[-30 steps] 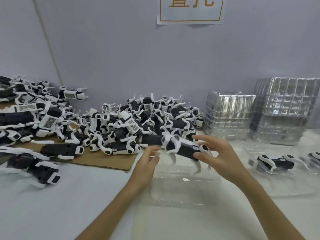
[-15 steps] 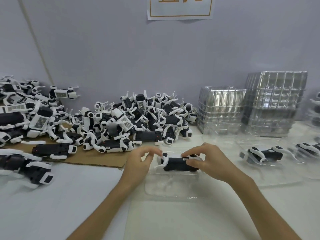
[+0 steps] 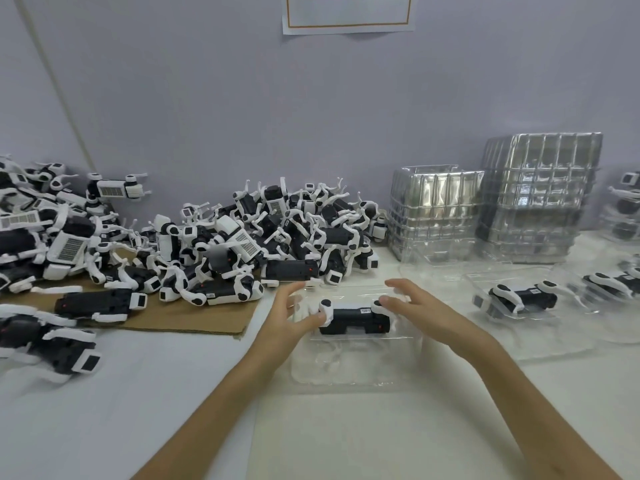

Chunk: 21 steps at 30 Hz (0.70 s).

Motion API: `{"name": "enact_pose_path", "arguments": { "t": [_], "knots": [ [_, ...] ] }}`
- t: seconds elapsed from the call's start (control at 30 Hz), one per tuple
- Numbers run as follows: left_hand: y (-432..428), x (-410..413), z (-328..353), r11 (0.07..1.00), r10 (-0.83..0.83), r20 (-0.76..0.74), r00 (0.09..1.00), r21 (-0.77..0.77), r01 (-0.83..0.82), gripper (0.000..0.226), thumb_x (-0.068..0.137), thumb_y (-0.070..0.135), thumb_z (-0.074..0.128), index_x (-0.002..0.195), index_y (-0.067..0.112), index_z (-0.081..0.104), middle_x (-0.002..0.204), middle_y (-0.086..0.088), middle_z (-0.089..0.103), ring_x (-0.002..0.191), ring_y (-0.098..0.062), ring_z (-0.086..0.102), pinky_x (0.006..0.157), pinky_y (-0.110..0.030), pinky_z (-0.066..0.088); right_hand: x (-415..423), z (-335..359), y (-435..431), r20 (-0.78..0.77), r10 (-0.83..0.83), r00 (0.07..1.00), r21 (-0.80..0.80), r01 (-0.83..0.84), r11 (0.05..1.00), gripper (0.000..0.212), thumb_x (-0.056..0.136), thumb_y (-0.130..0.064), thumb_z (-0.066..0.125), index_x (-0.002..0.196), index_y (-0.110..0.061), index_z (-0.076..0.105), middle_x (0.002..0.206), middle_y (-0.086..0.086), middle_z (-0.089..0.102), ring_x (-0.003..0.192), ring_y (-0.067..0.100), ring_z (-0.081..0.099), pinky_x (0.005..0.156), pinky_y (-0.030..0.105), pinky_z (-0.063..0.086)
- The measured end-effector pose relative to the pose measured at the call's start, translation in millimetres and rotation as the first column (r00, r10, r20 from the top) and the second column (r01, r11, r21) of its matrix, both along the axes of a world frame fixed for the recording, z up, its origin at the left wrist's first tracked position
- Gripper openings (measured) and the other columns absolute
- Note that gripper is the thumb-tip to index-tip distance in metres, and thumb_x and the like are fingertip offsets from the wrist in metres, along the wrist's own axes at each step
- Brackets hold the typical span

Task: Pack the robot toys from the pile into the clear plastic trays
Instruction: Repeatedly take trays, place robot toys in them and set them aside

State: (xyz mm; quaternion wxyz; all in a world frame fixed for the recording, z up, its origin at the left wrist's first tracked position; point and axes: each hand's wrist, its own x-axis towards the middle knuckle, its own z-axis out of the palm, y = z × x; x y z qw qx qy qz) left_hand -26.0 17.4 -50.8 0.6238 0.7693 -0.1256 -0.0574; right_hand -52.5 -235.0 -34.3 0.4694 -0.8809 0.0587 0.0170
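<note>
A black and white robot toy (image 3: 353, 318) lies on its side in the far half of a clear plastic tray (image 3: 346, 372) in front of me. My left hand (image 3: 289, 317) touches the toy's left end with its fingertips. My right hand (image 3: 420, 308) rests its fingers on the toy's right end, the fingers spread. A big pile of robot toys (image 3: 242, 244) lies behind and to the left, partly on brown cardboard (image 3: 194, 317). To the right, another packed toy (image 3: 523, 297) sits in a clear tray (image 3: 554, 341).
Two stacks of empty clear trays (image 3: 436, 209) (image 3: 536, 195) stand against the wall at the right. More toys (image 3: 45, 344) lie at the left edge. Further packed trays (image 3: 620, 282) are at the far right. A paper sign (image 3: 348, 13) hangs on the wall.
The toy went from held above the tray down into it. Both hands have since loosened, with the fingers now spread over the toy's ends.
</note>
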Motion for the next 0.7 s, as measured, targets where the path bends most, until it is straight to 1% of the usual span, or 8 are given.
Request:
{"name": "enact_pose_path", "arguments": {
  "t": [0.1, 0.23, 0.33, 0.43, 0.5, 0.57, 0.63, 0.7],
  "knots": [
    [-0.2, 3.4, 1.3, 0.998, 0.043, -0.089, 0.995, -0.047, -0.048, 0.068, 0.086, 0.023, 0.078, 0.142, 0.033, 0.041, 0.138, 0.007, 0.044, 0.125, -0.01, 0.04, 0.099, -0.03, 0.031, 3.1, -3.2, 1.8, -0.004, -0.049, 0.999, 0.055, 0.049, 0.997, 0.054, 0.093, -0.052, 0.06, 0.143, -0.037, 0.046, 0.14, 0.0, 0.048, 0.117, 0.014, 0.05, 0.087, 0.028, 0.038],
    [-0.7, 7.3, 2.1, 0.991, 0.058, -0.2, 0.978, -0.107, -0.08, 0.071, 0.082, 0.013, 0.081, 0.141, 0.031, 0.045, 0.136, 0.002, 0.045, 0.122, -0.013, 0.044, 0.097, -0.03, 0.031, 4.3, -4.4, 4.1, 0.051, -0.084, 0.995, 0.046, 0.081, 0.996, 0.051, 0.092, -0.051, 0.063, 0.139, -0.034, 0.051, 0.131, -0.002, 0.051, 0.113, 0.012, 0.051, 0.072, 0.014, 0.036],
    [-0.5, 11.4, 4.2, 0.988, 0.039, -0.254, 0.966, -0.136, -0.076, 0.069, 0.079, 0.01, 0.083, 0.136, 0.028, 0.048, 0.135, -0.004, 0.049, 0.12, -0.017, 0.049, 0.1, -0.03, 0.031, 5.4, -6.2, 4.0, 0.036, -0.085, 0.996, 0.07, 0.082, 0.994, 0.047, 0.093, -0.051, 0.062, 0.137, -0.036, 0.051, 0.131, -0.003, 0.051, 0.113, 0.013, 0.053, 0.072, 0.017, 0.04],
    [-2.4, 13.5, 5.8, 0.984, 0.044, -0.266, 0.963, -0.156, -0.088, 0.065, 0.077, 0.01, 0.085, 0.129, 0.028, 0.05, 0.13, -0.003, 0.05, 0.115, -0.016, 0.05, 0.094, -0.029, 0.032, 4.7, -4.9, 3.4, 0.02, -0.083, 0.996, 0.088, 0.081, 0.993, 0.047, 0.093, -0.052, 0.062, 0.137, -0.04, 0.05, 0.133, -0.005, 0.05, 0.112, 0.012, 0.053, 0.071, 0.019, 0.041],
    [-4.2, 13.3, 3.4, 0.981, 0.051, -0.261, 0.964, -0.169, -0.098, 0.065, 0.077, 0.013, 0.085, 0.129, 0.028, 0.049, 0.124, 0.001, 0.051, 0.104, -0.01, 0.053, 0.085, -0.025, 0.036, 2.9, -3.4, 2.8, 0.008, -0.06, 0.998, 0.089, 0.059, 0.994, 0.051, 0.091, -0.055, 0.064, 0.138, -0.043, 0.048, 0.134, -0.008, 0.047, 0.113, 0.01, 0.049, 0.073, 0.019, 0.04],
    [-4.8, 9.7, 0.1, 0.976, 0.046, -0.251, 0.967, -0.197, -0.097, 0.067, 0.076, 0.017, 0.086, 0.131, 0.029, 0.049, 0.119, 0.008, 0.053, 0.097, 0.0, 0.053, 0.074, -0.019, 0.037, 2.1, -2.8, 1.1, 0.006, -0.043, 0.999, 0.095, 0.042, 0.995, 0.055, 0.09, -0.055, 0.065, 0.141, -0.045, 0.046, 0.139, -0.009, 0.044, 0.117, 0.01, 0.045, 0.082, 0.025, 0.041],
    [-3.6, 4.8, -3.0, 0.971, 0.014, -0.249, 0.969, -0.228, -0.072, 0.071, 0.074, 0.028, 0.088, 0.133, 0.034, 0.048, 0.122, 0.012, 0.051, 0.104, 0.001, 0.051, 0.08, -0.021, 0.036, 3.4, -2.9, -0.4, 0.013, -0.049, 0.999, 0.126, 0.047, 0.991, 0.055, 0.091, -0.051, 0.066, 0.142, -0.044, 0.046, 0.146, -0.007, 0.042, 0.122, 0.01, 0.041, 0.095, 0.032, 0.042],
    [-2.6, 0.4, -3.6, 0.971, -0.014, -0.259, 0.966, -0.235, -0.049, 0.078, 0.067, 0.04, 0.089, 0.134, 0.04, 0.049, 0.131, 0.011, 0.047, 0.115, -0.008, 0.046, 0.095, -0.028, 0.028, 4.7, -2.7, -0.7, 0.017, -0.058, 0.998, 0.144, 0.055, 0.988, 0.054, 0.094, -0.047, 0.065, 0.144, -0.043, 0.045, 0.149, -0.004, 0.04, 0.123, 0.011, 0.041, 0.101, 0.037, 0.044]
  ]
}}
